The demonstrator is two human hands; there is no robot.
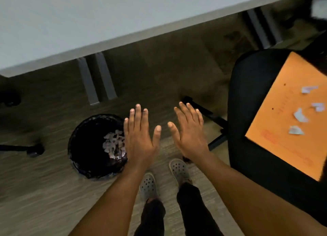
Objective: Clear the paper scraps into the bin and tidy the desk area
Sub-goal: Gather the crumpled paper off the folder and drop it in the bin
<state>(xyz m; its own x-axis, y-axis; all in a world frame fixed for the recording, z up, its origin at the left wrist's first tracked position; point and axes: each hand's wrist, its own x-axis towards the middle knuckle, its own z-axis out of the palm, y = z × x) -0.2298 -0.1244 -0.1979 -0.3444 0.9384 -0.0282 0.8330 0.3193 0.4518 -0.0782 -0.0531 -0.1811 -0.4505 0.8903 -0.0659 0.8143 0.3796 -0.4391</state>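
I see my left hand and my right hand held out flat, fingers spread wide, holding nothing. My left hand is over the right edge of the round black bin on the floor. White paper scraps lie inside the bin. Four more paper bits sit on an orange envelope on the black chair.

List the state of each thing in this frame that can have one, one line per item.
Left hand: open, flat, empty, above the bin's right rim.
Right hand: open, empty.
Bin: upright on the floor, scraps inside.
Orange envelope: flat on the chair seat.
Paper scraps: four loose on the envelope, not yet binned.
Chair: beside the desk, holding the envelope.
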